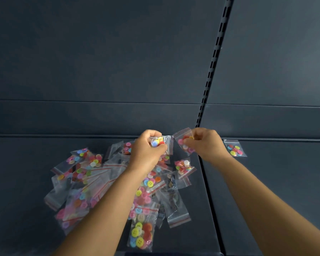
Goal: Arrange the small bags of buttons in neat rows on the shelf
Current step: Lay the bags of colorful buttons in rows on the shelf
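Observation:
A loose heap of small clear zip bags of coloured buttons point(107, 183) lies on the dark shelf point(26, 182), left of its seam. My left hand point(146, 146) grips one bag point(163, 144) above the heap's far end, near the back wall. My right hand point(205, 143) pinches a second bag point(184, 140) just to the right of the first. One bag point(234, 149) lies flat by itself on the right shelf panel, close to the back wall.
A seam point(209, 191) splits the shelf into a left and a right panel. A slotted upright point(213, 61) runs up the dark back wall. The bare right panel point(275, 182) stretches out beyond the lone bag.

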`<state>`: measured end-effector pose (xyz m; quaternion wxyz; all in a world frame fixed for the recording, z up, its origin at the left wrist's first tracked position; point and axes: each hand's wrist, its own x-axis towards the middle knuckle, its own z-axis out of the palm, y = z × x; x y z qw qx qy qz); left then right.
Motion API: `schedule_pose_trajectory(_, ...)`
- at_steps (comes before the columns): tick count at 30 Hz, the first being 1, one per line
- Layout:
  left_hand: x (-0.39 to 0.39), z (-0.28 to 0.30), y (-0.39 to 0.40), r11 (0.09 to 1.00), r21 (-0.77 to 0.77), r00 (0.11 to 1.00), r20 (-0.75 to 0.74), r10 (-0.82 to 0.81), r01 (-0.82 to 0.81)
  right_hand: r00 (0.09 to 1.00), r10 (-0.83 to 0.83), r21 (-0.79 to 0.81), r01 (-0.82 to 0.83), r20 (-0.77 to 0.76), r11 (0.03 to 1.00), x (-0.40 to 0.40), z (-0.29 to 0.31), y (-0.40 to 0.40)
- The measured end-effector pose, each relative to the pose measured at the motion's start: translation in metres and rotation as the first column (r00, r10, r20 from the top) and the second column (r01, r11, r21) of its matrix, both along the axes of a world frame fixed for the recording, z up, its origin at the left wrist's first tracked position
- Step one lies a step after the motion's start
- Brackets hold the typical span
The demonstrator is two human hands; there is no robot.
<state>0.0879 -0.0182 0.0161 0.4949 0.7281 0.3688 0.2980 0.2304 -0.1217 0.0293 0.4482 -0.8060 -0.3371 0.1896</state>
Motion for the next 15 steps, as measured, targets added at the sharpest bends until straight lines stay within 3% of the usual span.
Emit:
schedule_pose_trajectory(2, 0.002, 0.003, -0.005, 0.998, -0.064, 0.999, 0.052, 0.014, -0.01, 0.989, -0.024, 0.087, 0.038, -0.147, 0.995, -0.004, 0.003, -0.007)
schedule_pose_trajectory(6, 0.009, 0.002, -0.014, 0.992, -0.114, 0.996, 0.061, 0.058, -0.051, 0.951, -0.083, 0.185, 0.143, -0.299, 0.972, -0.011, 0.003, -0.022)
schedule_pose_trajectory(9, 0.016, 0.002, -0.023, 0.978, -0.207, 0.987, 0.148, 0.061, -0.029, 0.901, -0.11, 0.252, 0.232, -0.419, 0.939, -0.015, 0.004, -0.036)
schedule_pose_trajectory(12, 0.025, 0.003, -0.035, 0.956, -0.293, 0.978, 0.208, 0.031, 0.032, 0.899, -0.134, 0.277, 0.266, -0.418, 0.923, -0.015, 0.006, -0.052)
schedule_pose_trajectory(15, 0.035, 0.002, -0.05, 0.96, -0.277, 0.982, 0.19, 0.014, 0.04, 0.9, -0.146, 0.305, 0.287, -0.412, 0.908, -0.01, 0.008, -0.069)
